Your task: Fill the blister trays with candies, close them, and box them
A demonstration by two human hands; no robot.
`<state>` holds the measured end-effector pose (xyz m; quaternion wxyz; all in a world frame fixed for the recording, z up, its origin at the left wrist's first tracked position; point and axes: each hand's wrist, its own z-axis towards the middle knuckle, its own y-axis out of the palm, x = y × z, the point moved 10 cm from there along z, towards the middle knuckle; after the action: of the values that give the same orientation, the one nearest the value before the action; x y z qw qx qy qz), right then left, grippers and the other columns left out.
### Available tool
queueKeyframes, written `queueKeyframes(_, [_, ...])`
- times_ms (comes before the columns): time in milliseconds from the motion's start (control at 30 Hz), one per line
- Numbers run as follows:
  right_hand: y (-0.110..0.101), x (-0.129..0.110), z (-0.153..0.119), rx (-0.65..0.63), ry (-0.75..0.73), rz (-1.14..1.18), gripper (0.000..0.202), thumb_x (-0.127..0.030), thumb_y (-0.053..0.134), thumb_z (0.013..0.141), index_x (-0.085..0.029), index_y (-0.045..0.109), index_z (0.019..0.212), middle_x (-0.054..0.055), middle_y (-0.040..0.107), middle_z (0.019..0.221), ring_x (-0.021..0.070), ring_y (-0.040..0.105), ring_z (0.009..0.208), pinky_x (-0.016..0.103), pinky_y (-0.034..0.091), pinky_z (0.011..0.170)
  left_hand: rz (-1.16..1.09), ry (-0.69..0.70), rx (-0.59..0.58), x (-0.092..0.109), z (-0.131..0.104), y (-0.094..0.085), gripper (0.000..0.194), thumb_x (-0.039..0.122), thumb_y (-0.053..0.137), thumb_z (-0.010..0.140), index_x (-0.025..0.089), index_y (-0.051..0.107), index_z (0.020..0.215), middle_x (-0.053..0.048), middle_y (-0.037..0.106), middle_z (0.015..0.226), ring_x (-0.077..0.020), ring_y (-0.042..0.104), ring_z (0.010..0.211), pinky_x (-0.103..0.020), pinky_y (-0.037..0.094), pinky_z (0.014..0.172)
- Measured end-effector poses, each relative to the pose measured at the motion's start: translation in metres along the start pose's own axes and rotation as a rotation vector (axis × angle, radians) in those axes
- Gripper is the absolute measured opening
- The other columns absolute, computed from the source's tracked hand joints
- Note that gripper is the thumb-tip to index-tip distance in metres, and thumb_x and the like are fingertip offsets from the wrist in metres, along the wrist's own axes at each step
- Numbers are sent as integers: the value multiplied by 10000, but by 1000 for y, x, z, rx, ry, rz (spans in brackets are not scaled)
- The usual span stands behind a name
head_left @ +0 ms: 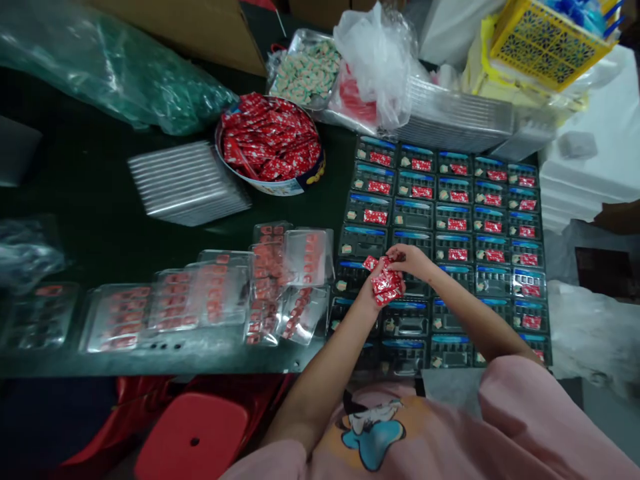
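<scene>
My left hand (373,295) is closed around a small bunch of red printed packets (387,285), above the grid of clear plastic trays (414,239). The curled fingers of my right hand (411,259) pinch at a packet on the upper edge of that bunch. Below and around both hands, the trays lie in rows, most with a blue stick-like piece and a small pale piece in them. Many trays at the right and far side also hold a red packet (457,225); several near my hands and toward the front edge show none.
A round tin (273,187) heaped with red packets stands left of the trays. Stacked clear trays (187,183) and clear packs with red pieces (215,293) lie further left. Behind are a dish of pale pieces (310,70) and a yellow basket (550,47). A red stool (193,433) stands below the table edge.
</scene>
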<state>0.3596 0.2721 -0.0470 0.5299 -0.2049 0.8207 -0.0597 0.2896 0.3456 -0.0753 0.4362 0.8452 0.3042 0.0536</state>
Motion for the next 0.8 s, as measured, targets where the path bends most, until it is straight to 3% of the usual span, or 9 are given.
queueKeyframes(167, [-44,26,2,155,75,391,339,-411,736,666,-175,659,898,-10,663,760,105,566,619,231,435,582,28,-30,-25,-6,9,5,242,331,496,950,173,653,1044,-76,722,910,-175,683,701,-327,546,650])
queueKeyframes(333, [-136,66,10,674,86,455,336,-409,712,639,-182,607,863,-24,626,721,113,568,633,206,356,531,26,-5,-34,-7,18,2,268,289,473,949,291,637,1161,-51,718,1033,-161,672,724,-326,518,661])
queueKeyframes(433, [-163,89,15,868,108,338,253,-362,645,678,-189,574,848,-36,592,694,135,583,669,223,400,578,14,11,-18,-9,23,0,284,285,486,941,307,637,1180,-47,718,1020,-151,662,717,-319,505,668])
queueKeyframes(500, [-167,95,20,901,125,183,164,-305,605,711,-185,579,820,-25,598,695,149,588,698,252,442,649,10,29,-12,-10,25,0,281,287,483,942,305,641,1173,-48,717,1024,-150,658,717,-320,503,671])
queueKeyframes(600, [-162,89,23,852,136,-83,90,-215,580,742,-172,628,804,19,637,753,172,589,742,303,462,760,-4,55,-1,-10,27,2,271,301,468,948,289,653,1145,-55,716,1028,-151,659,728,-323,505,677])
queueKeyframes(700, [-154,63,13,792,94,-308,146,-192,599,774,-164,687,887,65,649,854,204,581,814,349,454,830,-18,84,15,-9,28,5,260,317,454,954,270,669,1092,-59,718,1026,-157,663,729,-325,508,669])
queueKeyframes(800, [-130,24,-5,660,-32,-315,183,-229,610,829,-160,708,968,62,638,851,190,552,776,341,461,800,-22,121,37,-6,30,8,266,334,445,961,259,676,1070,-56,722,991,-157,663,702,-324,512,658])
